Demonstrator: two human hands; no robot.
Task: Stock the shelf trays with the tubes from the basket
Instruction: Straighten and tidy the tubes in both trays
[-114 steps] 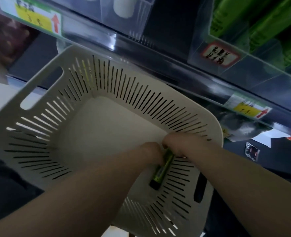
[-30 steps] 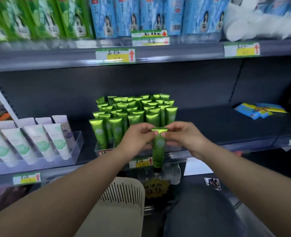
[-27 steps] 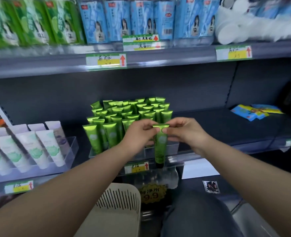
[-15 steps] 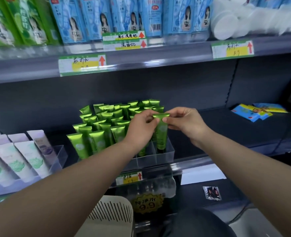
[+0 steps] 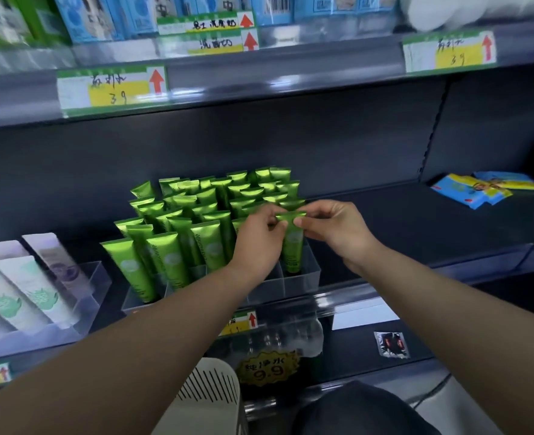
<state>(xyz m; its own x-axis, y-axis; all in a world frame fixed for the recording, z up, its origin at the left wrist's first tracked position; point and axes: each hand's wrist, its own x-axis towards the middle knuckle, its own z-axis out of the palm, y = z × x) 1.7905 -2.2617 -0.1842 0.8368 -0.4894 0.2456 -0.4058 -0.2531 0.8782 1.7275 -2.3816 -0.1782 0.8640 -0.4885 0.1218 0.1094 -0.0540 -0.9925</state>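
Left hand (image 5: 259, 238) and right hand (image 5: 334, 229) both pinch the crimped top of the glossy green plastic tube (image 5: 292, 244), upright in the clear plastic shelf tray (image 5: 303, 285), front-right compartment. Light and squashy, I'd guess; the stiff crimp gives the best hold.

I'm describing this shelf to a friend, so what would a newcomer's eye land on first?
First the block of bright green tubes standing in the clear tray at the middle of the shelf. At its front right corner the left hand and right hand pinch the flat top of a single tube, upright with its lower end inside the tray. Above, yellow price labels with red arrows line the shelf edge.
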